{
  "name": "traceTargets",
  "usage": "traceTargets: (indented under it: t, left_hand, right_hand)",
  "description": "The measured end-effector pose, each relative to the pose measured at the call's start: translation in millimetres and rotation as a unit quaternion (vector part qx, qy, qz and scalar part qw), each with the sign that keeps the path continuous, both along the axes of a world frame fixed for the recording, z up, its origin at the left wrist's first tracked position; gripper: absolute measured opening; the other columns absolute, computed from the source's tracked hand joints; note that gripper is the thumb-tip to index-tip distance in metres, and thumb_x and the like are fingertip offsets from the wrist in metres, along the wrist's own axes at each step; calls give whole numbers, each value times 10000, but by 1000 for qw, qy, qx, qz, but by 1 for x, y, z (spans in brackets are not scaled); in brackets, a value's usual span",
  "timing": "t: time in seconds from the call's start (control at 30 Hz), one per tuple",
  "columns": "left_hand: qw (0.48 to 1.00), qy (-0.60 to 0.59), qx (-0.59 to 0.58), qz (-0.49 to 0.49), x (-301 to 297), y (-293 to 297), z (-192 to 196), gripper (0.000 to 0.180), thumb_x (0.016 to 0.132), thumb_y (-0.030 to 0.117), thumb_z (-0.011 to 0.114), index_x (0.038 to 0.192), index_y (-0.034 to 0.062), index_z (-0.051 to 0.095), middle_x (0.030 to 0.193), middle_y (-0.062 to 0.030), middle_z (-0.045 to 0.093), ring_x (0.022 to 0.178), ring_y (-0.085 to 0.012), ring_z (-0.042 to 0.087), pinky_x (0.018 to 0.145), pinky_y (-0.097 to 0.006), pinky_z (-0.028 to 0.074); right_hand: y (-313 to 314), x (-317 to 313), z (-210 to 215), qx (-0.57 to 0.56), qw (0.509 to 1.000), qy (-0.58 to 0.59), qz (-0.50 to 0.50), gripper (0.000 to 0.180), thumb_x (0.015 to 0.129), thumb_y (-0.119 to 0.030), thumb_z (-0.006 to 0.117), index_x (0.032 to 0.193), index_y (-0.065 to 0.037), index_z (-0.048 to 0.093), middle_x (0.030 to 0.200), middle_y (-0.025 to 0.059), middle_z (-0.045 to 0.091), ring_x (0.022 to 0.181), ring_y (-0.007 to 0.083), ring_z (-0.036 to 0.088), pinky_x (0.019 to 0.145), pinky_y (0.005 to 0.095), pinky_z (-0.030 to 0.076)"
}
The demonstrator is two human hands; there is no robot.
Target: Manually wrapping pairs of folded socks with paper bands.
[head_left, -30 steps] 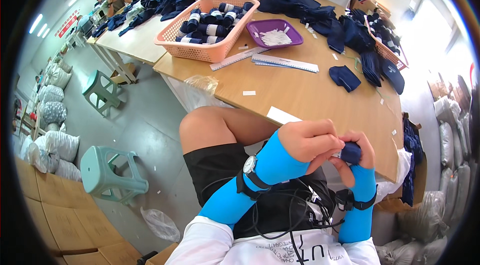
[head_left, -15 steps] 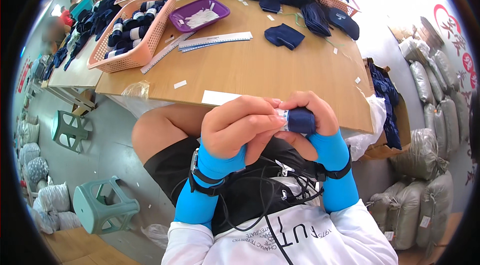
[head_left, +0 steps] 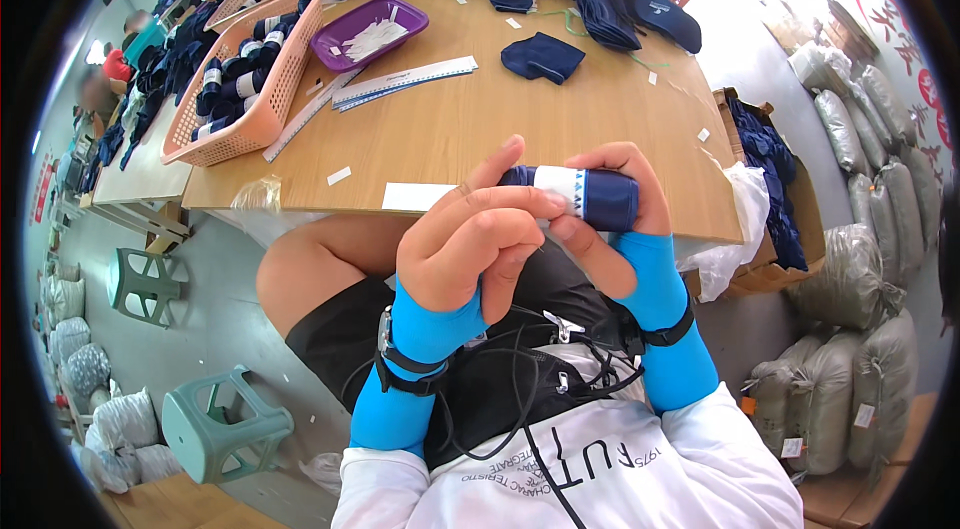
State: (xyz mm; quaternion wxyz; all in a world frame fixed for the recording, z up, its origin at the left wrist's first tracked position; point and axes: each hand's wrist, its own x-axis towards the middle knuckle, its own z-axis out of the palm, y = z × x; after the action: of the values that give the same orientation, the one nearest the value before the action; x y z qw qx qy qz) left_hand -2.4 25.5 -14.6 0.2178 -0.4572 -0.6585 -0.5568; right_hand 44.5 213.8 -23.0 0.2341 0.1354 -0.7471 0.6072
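**Both hands on a rolled navy bundle, held over the lap**

Left hand (head_left: 470, 244) curled, fingers folded inward, thumb and forefinger pinching the white band end of the rolled navy bundle (head_left: 585, 197). Right hand (head_left: 615, 214) wraps the bundle's other end from behind and below, fingers closed round it. Bundle lies roughly level, held in the air between table edge and chest, above the bare knee. Both forearms in bright blue sleeves, black straps at the wrists, thin black cables trailing down over the dark shorts.

Wooden table (head_left: 470, 129) just beyond the hands. On it, near the front edge: a white paper slip (head_left: 418, 196), with small white scraps scattered about. Further back, a folded navy piece (head_left: 542, 57) lying alone. A long ruler (head_left: 405, 82) sits at an angle beside a purple tray (head_left: 368, 32) holding white slips. Left of those, a peach plastic basket (head_left: 250, 79) filled with similar rolled dark bundles. Heap of navy cloth across the far end of the table.

On the floor to the left, two pale green stools (head_left: 225, 419). To the right, a cardboard box (head_left: 765, 179) with dark cloth inside, then stacked grey sacks.
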Motion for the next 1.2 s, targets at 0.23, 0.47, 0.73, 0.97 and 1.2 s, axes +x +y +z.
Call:
traceTargets:
  t: [0.23,0.47,0.73,0.97,1.2]
  left_hand:
    - [990,-75,89,-81,-2,10,-16,90,1007,41,608,920,30,588,1306,-247,676,1344,-476,561,1110,-469,459]
    - [995,-84,-28,-34,11,24,-13,60,967,3,613,924,40,594,1490,-405,456,1235,-423,660,920,-348,547]
    - [977,-44,-186,98,12,59,-18,97,1014,109,578,936,62,612,1045,-179,718,787,-303,676,726,-343,532]
    - [922,-290,-219,137,-89,35,18,203,1068,219,552,1118,33,616,922,-75,746,717,-143,655,647,-303,539]
    - [862,169,-301,372,-321,-73,55,325,1036,170,544,1297,4,644,1055,-171,719,872,-201,677,764,-331,544]
  right_hand:
    - [16,-4,-5,-252,955,-144,62,325,975,-248,719,1218,-81,583,1026,24,623,900,95,610,737,245,538]
    - [42,-10,-29,-346,917,-140,143,384,971,-240,715,1278,-76,552,1118,54,607,953,114,632,781,264,575]
    - [45,-11,-40,-346,931,-100,54,355,984,-248,716,1219,-47,542,986,58,638,752,100,615,674,257,542]
    - [96,-27,-56,-387,898,-207,38,374,1036,-391,638,1160,-45,568,873,84,657,649,140,626,582,278,495]
    - [95,-39,-64,-467,850,-177,170,372,1079,-384,531,1180,-26,556,895,126,661,693,182,637,625,302,500]
